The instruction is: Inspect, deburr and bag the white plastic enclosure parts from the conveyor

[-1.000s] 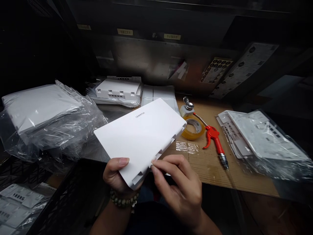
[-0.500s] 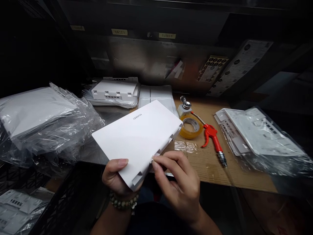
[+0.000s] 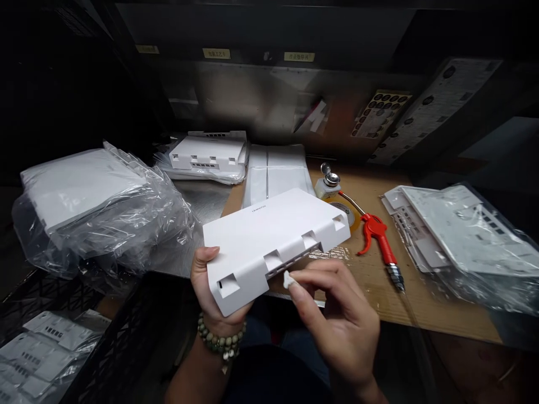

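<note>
A white HUAWEI panel (image 3: 261,235) is gripped at its left end by my left hand (image 3: 217,289), thumb on top and the other fingers underneath. Its near side, with several square notches and a row of slots, faces me. My right hand (image 3: 341,314) pinches a small white piece (image 3: 288,279) between thumb and forefinger, just below the panel's notched edge and apart from it. Behind the panel lie flat translucent bags (image 3: 275,171). A roll of yellow tape (image 3: 351,213) is partly hidden by the panel's right corner.
Bagged white panels sit at the left (image 3: 84,185) and right (image 3: 458,230), with another white panel (image 3: 206,152) at the back. A red air gun (image 3: 379,233) and a pump bottle (image 3: 328,185) stand beside the tape. Below left, a black crate (image 3: 122,331) adjoins bagged parts (image 3: 46,348).
The panel has tilted, so its notched side shows more, and has shifted right with my left hand. My right hand has moved right and down from the edge with the small white piece.
</note>
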`<action>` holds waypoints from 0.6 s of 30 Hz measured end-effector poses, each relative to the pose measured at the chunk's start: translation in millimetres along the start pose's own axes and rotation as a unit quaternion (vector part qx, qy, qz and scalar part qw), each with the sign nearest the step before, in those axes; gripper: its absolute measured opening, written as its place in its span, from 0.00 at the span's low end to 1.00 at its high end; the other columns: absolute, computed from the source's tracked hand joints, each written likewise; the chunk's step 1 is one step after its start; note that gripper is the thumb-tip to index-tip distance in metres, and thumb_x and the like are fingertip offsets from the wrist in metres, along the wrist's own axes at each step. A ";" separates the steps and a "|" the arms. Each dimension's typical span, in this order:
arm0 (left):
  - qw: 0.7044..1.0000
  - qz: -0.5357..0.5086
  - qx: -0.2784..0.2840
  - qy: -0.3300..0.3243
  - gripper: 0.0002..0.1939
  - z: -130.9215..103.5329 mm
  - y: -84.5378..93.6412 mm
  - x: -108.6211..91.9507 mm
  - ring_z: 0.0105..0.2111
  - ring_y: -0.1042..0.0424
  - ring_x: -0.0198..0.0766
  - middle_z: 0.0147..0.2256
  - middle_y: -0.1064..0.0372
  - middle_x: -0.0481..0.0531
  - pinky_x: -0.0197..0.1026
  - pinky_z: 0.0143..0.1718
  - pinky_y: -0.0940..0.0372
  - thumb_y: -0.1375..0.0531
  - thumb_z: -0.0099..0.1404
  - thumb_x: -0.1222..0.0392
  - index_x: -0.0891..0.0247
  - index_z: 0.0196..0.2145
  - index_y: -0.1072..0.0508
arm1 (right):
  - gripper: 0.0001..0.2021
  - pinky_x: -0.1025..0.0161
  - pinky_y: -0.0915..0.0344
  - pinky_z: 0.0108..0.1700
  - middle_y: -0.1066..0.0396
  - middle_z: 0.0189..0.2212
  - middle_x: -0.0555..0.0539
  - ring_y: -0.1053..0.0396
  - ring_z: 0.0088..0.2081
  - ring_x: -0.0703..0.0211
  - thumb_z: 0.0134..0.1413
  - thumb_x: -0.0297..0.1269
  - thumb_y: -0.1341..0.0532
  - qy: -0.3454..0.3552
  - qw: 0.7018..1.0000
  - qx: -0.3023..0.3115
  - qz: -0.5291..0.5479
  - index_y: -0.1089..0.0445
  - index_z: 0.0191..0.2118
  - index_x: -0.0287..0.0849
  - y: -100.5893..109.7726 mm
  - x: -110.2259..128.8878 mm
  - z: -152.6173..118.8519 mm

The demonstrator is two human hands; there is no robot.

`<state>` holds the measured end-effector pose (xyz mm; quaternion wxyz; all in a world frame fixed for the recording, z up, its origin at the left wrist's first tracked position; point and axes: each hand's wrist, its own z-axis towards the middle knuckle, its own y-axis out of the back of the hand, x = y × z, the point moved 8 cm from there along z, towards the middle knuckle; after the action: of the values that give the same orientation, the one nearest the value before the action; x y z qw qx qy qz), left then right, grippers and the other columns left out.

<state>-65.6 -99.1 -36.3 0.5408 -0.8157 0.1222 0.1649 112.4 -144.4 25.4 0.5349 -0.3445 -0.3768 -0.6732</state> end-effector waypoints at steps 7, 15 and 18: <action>0.990 -0.020 -0.124 0.070 0.20 -4.2 0.3 6.9 0.28 0.19 0.50 0.28 0.19 0.57 0.60 0.52 0.26 0.50 0.70 0.55 0.68 0.45 0.22 | 0.13 0.64 0.33 0.31 0.29 0.37 0.48 0.32 0.33 0.63 0.59 0.23 0.33 0.032 0.999 0.016 -0.030 0.22 0.47 0.45 -16.9 8.1 2.4; 0.981 -0.012 -0.123 0.148 0.27 0.2 -4.4 11.0 0.43 0.18 0.60 0.31 0.18 0.64 0.65 0.55 0.29 0.53 0.76 0.50 0.75 0.41 0.22 | 0.15 0.60 0.32 0.37 0.29 0.39 0.47 0.29 0.40 0.57 0.59 0.22 0.34 0.034 0.999 -0.032 -0.025 0.22 0.48 0.47 -1.6 4.8 -2.2; 0.989 -0.002 -0.087 0.124 0.25 0.4 -5.5 9.3 0.49 0.20 0.61 0.33 0.17 0.62 0.67 0.58 0.31 0.52 0.74 0.50 0.71 0.45 0.22 | 0.15 0.60 0.32 0.38 0.29 0.40 0.47 0.29 0.41 0.57 0.59 0.22 0.34 0.037 0.999 -0.028 -0.026 0.22 0.48 0.47 -1.4 6.3 -3.1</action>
<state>-55.0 -96.9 -35.5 0.4489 -0.8740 0.1719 0.0717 109.6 -149.8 29.2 0.5209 -0.3241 -0.3463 -0.7098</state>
